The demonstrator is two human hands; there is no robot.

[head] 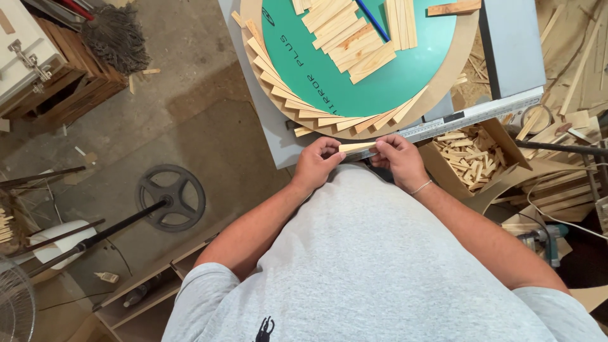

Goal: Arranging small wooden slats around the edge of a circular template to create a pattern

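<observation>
Both hands, left hand and right hand, pinch a short wooden strip with their fingers at the counter's near edge. Strips line roughly half the round frame; the right side remains bare.

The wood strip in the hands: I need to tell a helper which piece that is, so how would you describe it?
Start at the round green board with pale strips fanned along its rim. Just below its near edge, the left hand and right hand pinch one short, pale wood strip by its ends. Unlike the fanned strips and stacked strips, it is lifted off the board.
</observation>
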